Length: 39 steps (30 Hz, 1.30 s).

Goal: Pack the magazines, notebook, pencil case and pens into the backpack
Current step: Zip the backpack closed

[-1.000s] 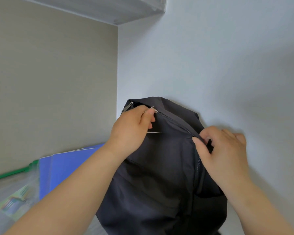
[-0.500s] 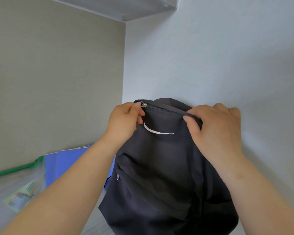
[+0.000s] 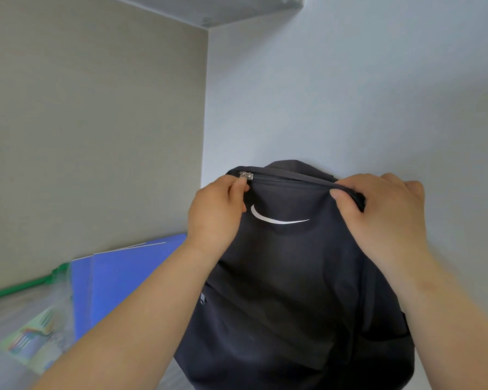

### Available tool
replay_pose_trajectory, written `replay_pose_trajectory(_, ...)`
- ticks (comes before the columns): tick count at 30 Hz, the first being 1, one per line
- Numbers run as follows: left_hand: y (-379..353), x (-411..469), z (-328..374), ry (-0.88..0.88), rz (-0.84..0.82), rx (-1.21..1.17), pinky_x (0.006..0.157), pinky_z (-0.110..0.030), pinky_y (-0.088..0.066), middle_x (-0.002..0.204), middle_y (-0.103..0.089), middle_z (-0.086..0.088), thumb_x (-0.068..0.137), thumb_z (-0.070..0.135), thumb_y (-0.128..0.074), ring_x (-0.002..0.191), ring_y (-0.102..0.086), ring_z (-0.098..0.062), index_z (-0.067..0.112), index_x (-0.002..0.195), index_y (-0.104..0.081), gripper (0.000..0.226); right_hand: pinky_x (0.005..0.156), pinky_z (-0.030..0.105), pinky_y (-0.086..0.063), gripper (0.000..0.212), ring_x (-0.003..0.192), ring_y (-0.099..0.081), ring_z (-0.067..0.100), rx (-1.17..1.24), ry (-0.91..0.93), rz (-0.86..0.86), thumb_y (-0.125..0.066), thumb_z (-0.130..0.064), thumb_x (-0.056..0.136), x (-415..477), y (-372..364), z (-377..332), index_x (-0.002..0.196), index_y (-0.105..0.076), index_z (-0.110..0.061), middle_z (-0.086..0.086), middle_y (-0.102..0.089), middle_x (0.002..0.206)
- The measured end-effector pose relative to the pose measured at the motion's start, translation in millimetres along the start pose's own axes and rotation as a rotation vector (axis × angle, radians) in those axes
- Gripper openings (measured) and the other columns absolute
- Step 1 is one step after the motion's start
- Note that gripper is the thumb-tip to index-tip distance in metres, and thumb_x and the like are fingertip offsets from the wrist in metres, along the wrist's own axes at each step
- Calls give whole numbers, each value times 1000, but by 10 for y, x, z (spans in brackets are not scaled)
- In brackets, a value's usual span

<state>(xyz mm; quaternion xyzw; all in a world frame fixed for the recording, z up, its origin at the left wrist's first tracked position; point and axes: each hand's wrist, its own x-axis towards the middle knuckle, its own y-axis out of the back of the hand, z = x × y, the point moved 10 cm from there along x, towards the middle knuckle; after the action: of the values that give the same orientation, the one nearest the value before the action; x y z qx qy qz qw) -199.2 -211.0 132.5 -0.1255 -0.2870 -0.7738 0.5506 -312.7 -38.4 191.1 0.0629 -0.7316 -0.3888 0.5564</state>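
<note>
A dark grey backpack (image 3: 288,277) with a white curved logo stands upright against the pale wall, front towards me. Its top zip runs closed between my two hands. My left hand (image 3: 217,215) pinches the silver zip pull (image 3: 246,175) at the top left corner. My right hand (image 3: 383,218) grips the top right edge of the backpack at the zip's other end. Blue magazines or notebooks (image 3: 119,280) lie flat to the left, partly behind my left forearm. A clear pouch with coloured contents (image 3: 37,333) lies at the lower left, blurred.
A green strip (image 3: 20,285) runs along the surface's left edge by the beige wall. The room corner is just behind the backpack. A white overhead unit (image 3: 209,9) hangs at the top.
My left hand has drawn the zip pull leftwards along the top to the left corner. My right hand rose from the backpack's side to its top right edge. The backpack turned front-on.
</note>
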Motion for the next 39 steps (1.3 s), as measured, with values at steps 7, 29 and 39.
replay_pose_trajectory(7,-171,-201,121,-305,19,318,53,-24,-31,72,-62,1,81,46,-54,66,-58,-21,22,113,-54,39,73,34,-20,15,76,-58,36,-82,-37,51,-57,-17,86,-42,20,9,87,-70,-10,12,-74,82)
replay_pose_trajectory(29,-716,116,-406,249,-517,-828,46,-10,-48,56,-71,13,92,31,-43,49,-62,3,21,70,-62,31,80,30,-20,17,85,-57,30,-29,-94,5,-55,-20,86,-29,-31,108,95,-68,-16,5,-73,94)
replay_pose_trajectory(39,-303,407,-562,110,-118,-572,78,-12,-43,100,-55,11,89,12,-51,96,-49,-11,25,103,-55,20,86,27,-18,46,106,-51,27,-30,27,-38,-54,-47,73,26,12,-364,108,-63,-19,-2,-68,106)
